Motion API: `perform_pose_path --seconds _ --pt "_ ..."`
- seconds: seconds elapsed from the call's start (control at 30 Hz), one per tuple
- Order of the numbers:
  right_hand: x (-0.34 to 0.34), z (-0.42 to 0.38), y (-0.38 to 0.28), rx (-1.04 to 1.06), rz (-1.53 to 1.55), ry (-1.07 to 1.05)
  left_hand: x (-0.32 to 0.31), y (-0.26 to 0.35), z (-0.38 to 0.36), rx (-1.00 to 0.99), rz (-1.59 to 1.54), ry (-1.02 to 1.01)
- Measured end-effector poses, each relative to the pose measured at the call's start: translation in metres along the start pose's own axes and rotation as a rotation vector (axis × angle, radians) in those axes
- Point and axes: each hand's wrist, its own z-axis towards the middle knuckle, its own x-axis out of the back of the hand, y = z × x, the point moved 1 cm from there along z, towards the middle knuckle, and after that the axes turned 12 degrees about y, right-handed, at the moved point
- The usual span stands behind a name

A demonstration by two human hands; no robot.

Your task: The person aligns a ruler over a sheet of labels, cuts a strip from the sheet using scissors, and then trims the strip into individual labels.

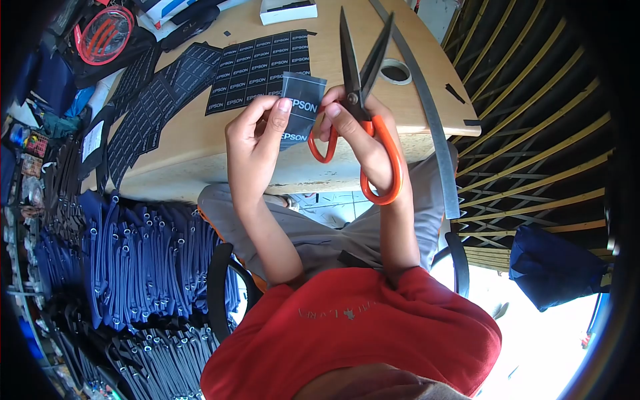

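My left hand (252, 143) pinches a short dark strip of EPSON labels (301, 119) between thumb and fingers, held up over the table's near edge. Two rows of the white lettering show on it. My right hand (365, 139) grips scissors with orange handles (395, 175), my thumb lying along one handle. Their dark blades (351, 73) are spread apart and point away from me. The right fingertips are close to the strip's right edge. Beyond my left hand, a larger EPSON label sheet (250, 67) lies flat on the table.
More printed sheets (167, 93) overlap at the table's left. A tape roll (395, 72), a long metal strip (427, 107) and a white box (288, 12) rest on the wooden table (373, 17). Bundles of blue straps (147, 253) hang at left; a folding gate (533, 120) stands at right.
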Motion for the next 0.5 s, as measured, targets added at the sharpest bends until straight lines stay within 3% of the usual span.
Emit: perform_pose_path --seconds 0.37,0.5 --pt "0.0008 -0.0010 0.0059 -0.016 -0.060 -0.025 -0.0025 -0.0025 -0.0005 0.022 -0.028 -0.045" --pt "-0.0067 -0.0022 0.0034 -0.005 0.006 -0.015 -0.0060 -0.0020 0.0008 -0.039 -0.006 0.054"
